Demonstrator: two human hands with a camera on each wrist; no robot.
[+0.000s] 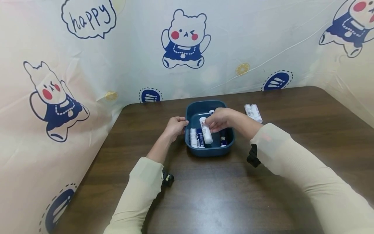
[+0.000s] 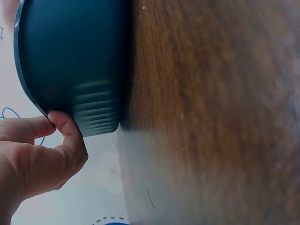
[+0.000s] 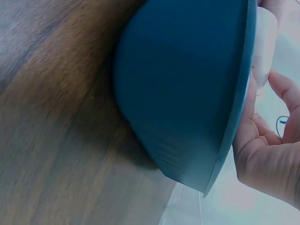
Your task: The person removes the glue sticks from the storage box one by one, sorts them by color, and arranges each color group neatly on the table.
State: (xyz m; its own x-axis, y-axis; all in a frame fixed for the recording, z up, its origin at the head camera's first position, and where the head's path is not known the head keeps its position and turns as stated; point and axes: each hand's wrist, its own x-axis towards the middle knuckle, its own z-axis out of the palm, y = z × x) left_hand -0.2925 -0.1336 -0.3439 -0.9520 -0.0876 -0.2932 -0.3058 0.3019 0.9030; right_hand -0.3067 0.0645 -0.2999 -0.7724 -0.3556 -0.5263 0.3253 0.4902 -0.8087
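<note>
A dark blue plastic bin [image 1: 210, 152] stands on the table. My left hand [image 1: 176, 126] pinches its left rim between thumb and finger, as the left wrist view of the bin [image 2: 75, 61] shows. Over the bin, my right hand [image 1: 219, 119] holds a white cylindrical tube [image 1: 206, 130], tilted, by its side; in the right wrist view part of this white tube [image 3: 265, 42] shows past the rim. Inside the bin, a white tube [image 1: 193, 137] and a blue tube [image 1: 200, 139] lie side by side at the left. Another dark blue tube [image 1: 223, 139] lies at the right, partly hidden.
Two white tubes [image 1: 253, 113] lie side by side on the brown wooden table [image 1: 210, 188], right of the bin and beyond my right forearm. A cartoon-printed curtain [image 1: 131, 58] hangs behind the table's far edge and along its left side.
</note>
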